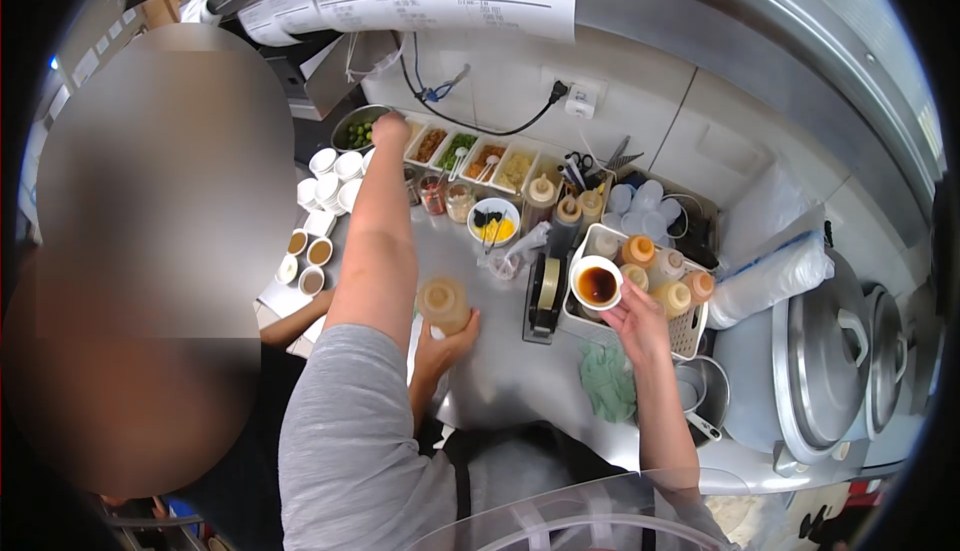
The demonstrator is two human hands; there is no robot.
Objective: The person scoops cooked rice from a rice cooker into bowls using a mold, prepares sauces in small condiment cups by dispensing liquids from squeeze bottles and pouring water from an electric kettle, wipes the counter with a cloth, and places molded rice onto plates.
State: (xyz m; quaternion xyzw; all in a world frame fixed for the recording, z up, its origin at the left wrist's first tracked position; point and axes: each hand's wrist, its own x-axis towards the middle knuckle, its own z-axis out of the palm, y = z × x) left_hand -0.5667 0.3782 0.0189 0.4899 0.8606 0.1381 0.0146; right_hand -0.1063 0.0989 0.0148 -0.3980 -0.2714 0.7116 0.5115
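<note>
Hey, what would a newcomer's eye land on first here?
Probably the white cup of dark liquid, held in the right hand and seen against the basket of squeeze bottles. Next, perhaps the outstretched left hand by the metal bowl of green fruit. Printed order slips hang along the top.

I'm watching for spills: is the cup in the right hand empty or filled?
Partly filled: the right hand holds the cup, and dark liquid shows below its white rim.

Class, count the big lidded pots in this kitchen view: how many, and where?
2. One lidded pot stands right of the right hand and its cup; the second lidded pot, partly hidden, stands just right of the first. More may be out of sight.
</note>
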